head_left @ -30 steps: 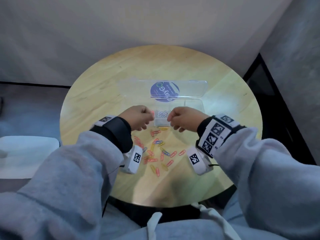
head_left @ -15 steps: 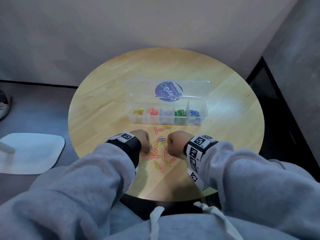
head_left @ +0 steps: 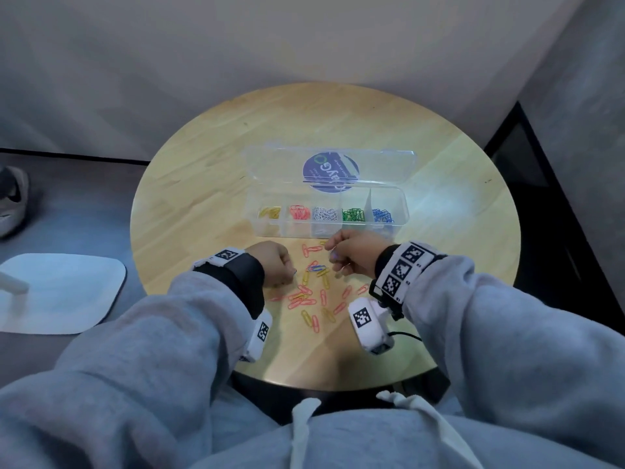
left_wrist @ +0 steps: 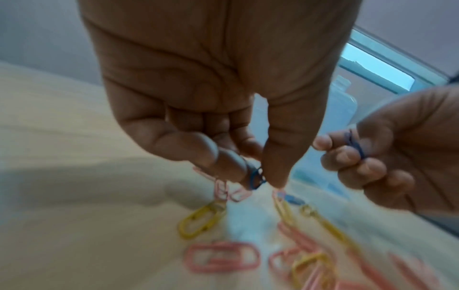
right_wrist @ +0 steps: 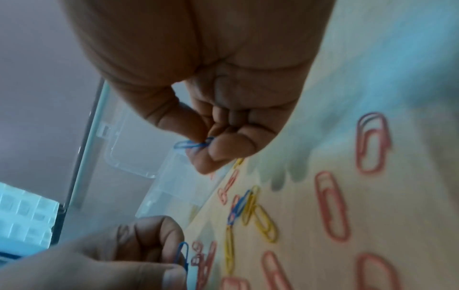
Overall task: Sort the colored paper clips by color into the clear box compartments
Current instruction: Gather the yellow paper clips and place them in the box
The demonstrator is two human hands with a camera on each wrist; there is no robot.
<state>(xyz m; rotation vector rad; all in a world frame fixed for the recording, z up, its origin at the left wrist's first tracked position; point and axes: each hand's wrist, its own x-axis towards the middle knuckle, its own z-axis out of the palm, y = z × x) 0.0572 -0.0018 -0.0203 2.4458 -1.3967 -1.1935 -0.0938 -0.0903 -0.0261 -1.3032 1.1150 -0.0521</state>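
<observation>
The clear box (head_left: 267,229) stands open on the round wooden table (head_left: 203,204), its compartments holding yellow, pink, white, green and blue clips from left to right. Several loose pink and yellow paper clips (head_left: 313,297), with a blue one among them, lie in front of it. My left hand (left_wrist: 258,181) pinches a blue clip (left_wrist: 255,179) between thumb and forefinger just above the pile. My right hand (right_wrist: 206,144) pinches another blue clip (right_wrist: 191,145) a little above the table, near the box's front wall. In the head view both hands (head_left: 275,262) (head_left: 350,253) hover over the pile's far edge.
The box's lid (head_left: 329,172) with a round purple sticker lies open behind it. On the floor to the left are a white mat (head_left: 57,292) and a shoe (head_left: 13,198). A dark gap (head_left: 541,204) runs along the table's right side.
A second ago both hands were at the box's middle compartments. They pulled back to the loose pile, and now each pinches a blue clip; the right hand has risen toward the box.
</observation>
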